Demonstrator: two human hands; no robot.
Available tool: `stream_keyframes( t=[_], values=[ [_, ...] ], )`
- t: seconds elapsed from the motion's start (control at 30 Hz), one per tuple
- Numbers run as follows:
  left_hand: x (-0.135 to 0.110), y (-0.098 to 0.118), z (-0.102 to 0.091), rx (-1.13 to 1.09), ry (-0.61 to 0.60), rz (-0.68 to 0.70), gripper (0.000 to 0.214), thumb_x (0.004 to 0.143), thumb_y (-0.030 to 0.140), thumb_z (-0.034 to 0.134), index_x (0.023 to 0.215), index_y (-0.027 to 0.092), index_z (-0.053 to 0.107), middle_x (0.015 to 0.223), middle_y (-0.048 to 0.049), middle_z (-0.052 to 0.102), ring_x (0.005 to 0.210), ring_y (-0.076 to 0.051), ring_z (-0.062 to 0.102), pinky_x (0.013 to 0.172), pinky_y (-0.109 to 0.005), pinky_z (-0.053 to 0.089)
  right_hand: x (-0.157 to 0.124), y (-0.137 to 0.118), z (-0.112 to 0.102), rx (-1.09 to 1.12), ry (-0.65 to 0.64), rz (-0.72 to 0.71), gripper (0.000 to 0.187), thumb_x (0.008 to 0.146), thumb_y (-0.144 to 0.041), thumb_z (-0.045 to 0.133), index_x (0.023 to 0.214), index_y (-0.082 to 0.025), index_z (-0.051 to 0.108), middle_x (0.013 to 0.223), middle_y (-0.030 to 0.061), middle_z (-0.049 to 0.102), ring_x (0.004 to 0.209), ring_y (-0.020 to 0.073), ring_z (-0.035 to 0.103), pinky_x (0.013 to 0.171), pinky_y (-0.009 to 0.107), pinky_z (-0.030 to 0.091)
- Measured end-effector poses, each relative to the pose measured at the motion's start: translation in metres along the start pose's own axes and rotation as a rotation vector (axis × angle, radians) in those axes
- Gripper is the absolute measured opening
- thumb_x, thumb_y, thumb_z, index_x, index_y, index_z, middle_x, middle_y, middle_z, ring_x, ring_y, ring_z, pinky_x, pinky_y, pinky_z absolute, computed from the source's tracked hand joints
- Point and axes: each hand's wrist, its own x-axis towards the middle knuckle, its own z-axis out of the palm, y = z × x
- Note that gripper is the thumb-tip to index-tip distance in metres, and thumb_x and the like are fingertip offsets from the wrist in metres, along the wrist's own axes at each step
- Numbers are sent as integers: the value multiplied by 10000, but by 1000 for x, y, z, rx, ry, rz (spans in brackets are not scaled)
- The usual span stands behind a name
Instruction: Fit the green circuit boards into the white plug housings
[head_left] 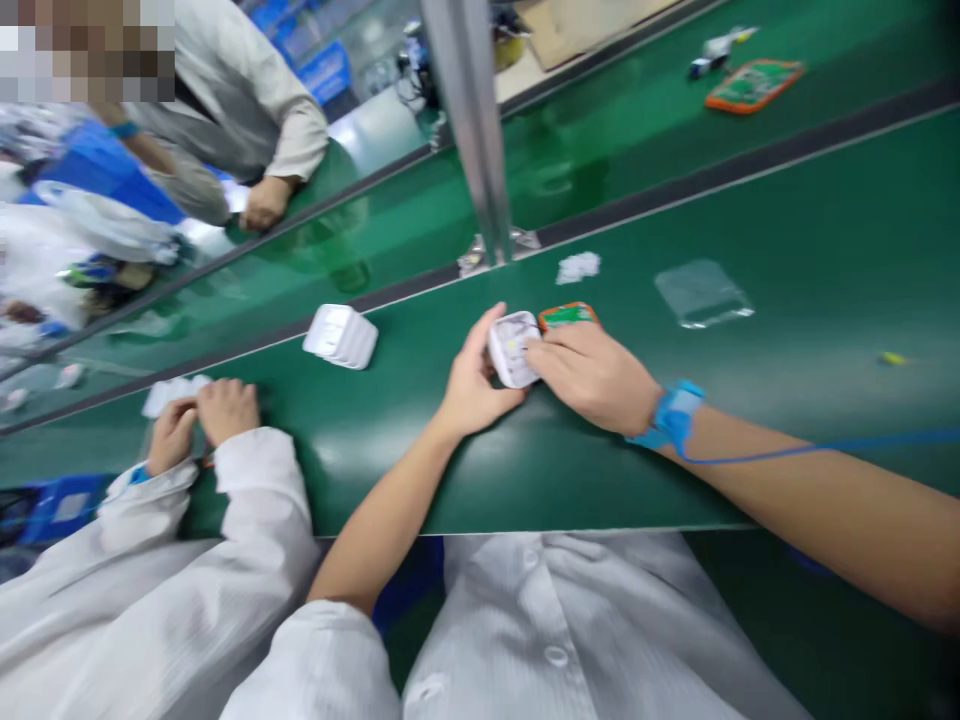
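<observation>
My left hand (476,390) is wrapped around a small white plastic housing (514,350), its open side facing up with parts showing inside. The fingers of my right hand (596,375) are pinched together at the housing's right edge; whatever is between them is too small to make out. Just behind those fingers lies a green circuit board in an orange frame (568,314), partly covered by my right hand. A blue wrist strap (675,415) with a cord circles my right wrist.
Left of my hands stands a stack of white housings (341,336). Small white pieces (578,267) and a clear plastic bag (703,293) lie farther back. A metal post (472,130) rises at the bench's rear edge. A co-worker's hands (202,420) work at the left.
</observation>
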Motion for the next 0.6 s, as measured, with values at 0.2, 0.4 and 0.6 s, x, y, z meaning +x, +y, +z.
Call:
stream_keyframes(
  t=[0.2,0.4,0.6],
  values=[
    [-4,3,-5,139,-30,-144,1079,607,194,845,1563,261,349,1510,-132,540,1165,-278,684,1011,-431,575,-18,9,26,310,110,174,444,913,-248,591,1314,-429,652,1034,162,715,1005,406,635,867,607,448],
    [-1,10,-15,316,-138,-86,1065,611,200,804,1575,266,358,1497,-122,563,1169,-306,680,1018,-447,567,-1,9,29,357,110,404,278,835,-359,610,1057,-518,664,898,149,685,840,467,613,627,617,373],
    [-1,20,-22,401,-184,-87,1068,608,197,781,1587,188,356,1544,-152,516,1328,-359,596,1081,-436,536,12,33,44,254,137,491,438,740,-735,668,1019,-402,605,822,175,662,733,391,636,531,515,391]
  ],
)
